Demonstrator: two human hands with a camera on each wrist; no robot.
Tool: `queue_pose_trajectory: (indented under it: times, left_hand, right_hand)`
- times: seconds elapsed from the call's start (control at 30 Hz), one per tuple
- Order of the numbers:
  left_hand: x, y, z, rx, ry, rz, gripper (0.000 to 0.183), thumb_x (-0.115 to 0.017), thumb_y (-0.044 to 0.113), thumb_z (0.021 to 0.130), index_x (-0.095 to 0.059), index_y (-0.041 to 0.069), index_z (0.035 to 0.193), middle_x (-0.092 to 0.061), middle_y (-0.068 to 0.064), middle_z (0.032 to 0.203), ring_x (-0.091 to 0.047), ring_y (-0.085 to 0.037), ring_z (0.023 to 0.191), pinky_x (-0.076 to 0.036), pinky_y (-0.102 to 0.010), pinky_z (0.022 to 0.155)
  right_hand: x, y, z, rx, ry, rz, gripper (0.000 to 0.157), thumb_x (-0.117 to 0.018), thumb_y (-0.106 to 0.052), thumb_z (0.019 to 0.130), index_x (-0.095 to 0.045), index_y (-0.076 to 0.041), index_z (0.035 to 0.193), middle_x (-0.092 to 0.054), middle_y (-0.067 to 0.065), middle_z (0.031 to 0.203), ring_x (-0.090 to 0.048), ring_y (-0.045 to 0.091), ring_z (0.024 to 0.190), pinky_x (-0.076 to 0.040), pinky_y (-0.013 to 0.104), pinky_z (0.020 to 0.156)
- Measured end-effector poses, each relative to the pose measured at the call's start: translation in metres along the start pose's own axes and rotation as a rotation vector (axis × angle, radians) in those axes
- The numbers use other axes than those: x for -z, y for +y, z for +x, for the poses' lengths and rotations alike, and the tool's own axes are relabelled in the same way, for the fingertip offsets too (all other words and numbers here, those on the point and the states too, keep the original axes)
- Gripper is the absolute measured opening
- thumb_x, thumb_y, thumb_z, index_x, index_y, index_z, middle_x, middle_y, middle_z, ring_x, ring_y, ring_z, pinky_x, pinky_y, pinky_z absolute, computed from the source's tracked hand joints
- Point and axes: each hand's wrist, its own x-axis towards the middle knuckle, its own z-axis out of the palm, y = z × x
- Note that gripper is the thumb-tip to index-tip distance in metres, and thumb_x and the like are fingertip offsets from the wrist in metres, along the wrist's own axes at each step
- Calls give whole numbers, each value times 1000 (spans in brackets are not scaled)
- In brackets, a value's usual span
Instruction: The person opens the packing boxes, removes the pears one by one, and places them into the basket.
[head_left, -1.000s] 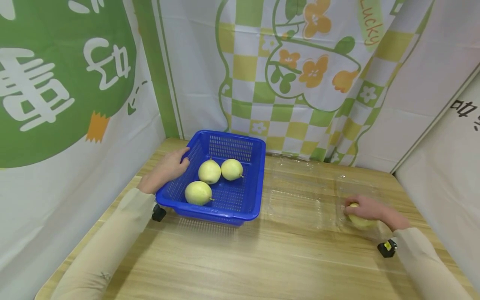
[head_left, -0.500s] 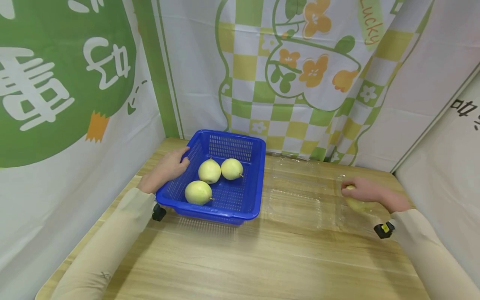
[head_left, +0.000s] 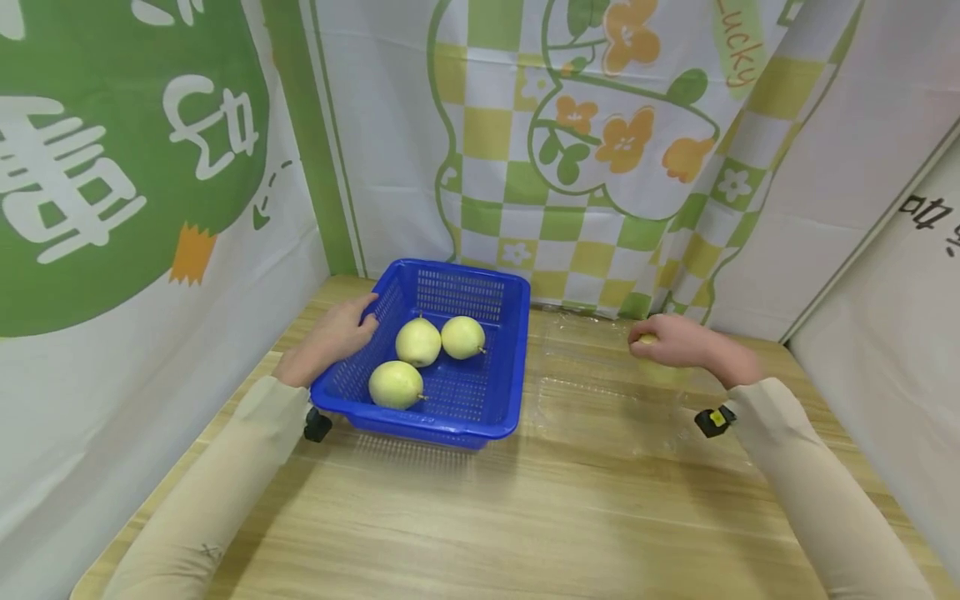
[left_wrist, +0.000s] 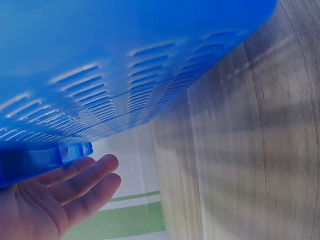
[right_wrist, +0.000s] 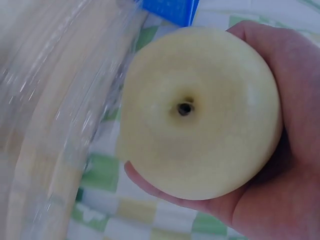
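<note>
In the head view a blue plastic basket (head_left: 427,433) with slotted walls bears three pale yellow-green pears (head_left: 396,385). My left hand (head_left: 337,337) grips the basket's left rim, thumb at the inner side. The left wrist view shows its fingers (left_wrist: 85,187) below the rim, outside the slotted wall. My right hand (head_left: 678,342) holds another pear (right_wrist: 200,115), with the fingers wrapped round its side and its dimpled end facing the wrist camera. In the head view most of that pear is hidden behind the hand, over the clear plastic trays.
Clear plastic trays (head_left: 592,408) with ridged edges lie on the wooden table (head_left: 480,517) right of the basket. A checked, flower-printed curtain (head_left: 547,208) hangs at the table's back edge. Printed white cloth walls (head_left: 255,250) stand at both sides.
My right hand has risen and moved left and away from me with the pear, from the right tray toward the middle ones. The left hand, basket and its pears stay put.
</note>
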Motion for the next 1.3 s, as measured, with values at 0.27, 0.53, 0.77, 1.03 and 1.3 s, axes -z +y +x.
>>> queue_pose_trajectory:
  times: [0.27,0.53,0.77,1.03,1.3]
  left_hand:
    - [-1,-2,-1,0,6,0,52,-38,18,94,-31,-1,142,-41,-25,139,-40,-42,125,-33,-53,102]
    - [-1,-2,0,23,-10,-5,53,-37,20,95,-29,0,143,-39,-25,140,-38,-41,127,-31,-54,104]
    - [-2,-1,0,14,-3,-4,53,-38,19,94,-30,-2,142,-39,-26,139,-38,-43,127,-31,-54,104]
    - [-3,-3,1,19,-1,-9,53,-38,19,94,-29,0,143,-40,-26,139,-40,-42,125,-33,-54,102]
    - [-2,-2,4,-9,15,1,52,-38,17,94,-31,-2,142,-43,-28,136,-43,-43,122,-35,-55,100]
  right_hand:
    - [4,-31,24,19,-13,-11,29,-46,-29,93,-64,-18,113,-61,7,120,-58,22,101,-47,42,83]
    - [8,-50,40,47,-6,-1,31,-45,-30,94,-63,-18,115,-62,5,118,-59,19,98,-48,40,83]
    - [12,-69,54,100,17,-28,30,-45,-31,94,-65,-17,112,-62,4,116,-59,22,101,-47,42,85]
    - [7,-83,77,151,-10,-35,25,-43,-29,92,-64,-19,100,-62,1,99,-55,17,81,-46,35,76]
    - [11,-105,97,151,-32,2,35,-46,-31,91,-65,-13,113,-64,1,107,-60,19,93,-48,36,83]
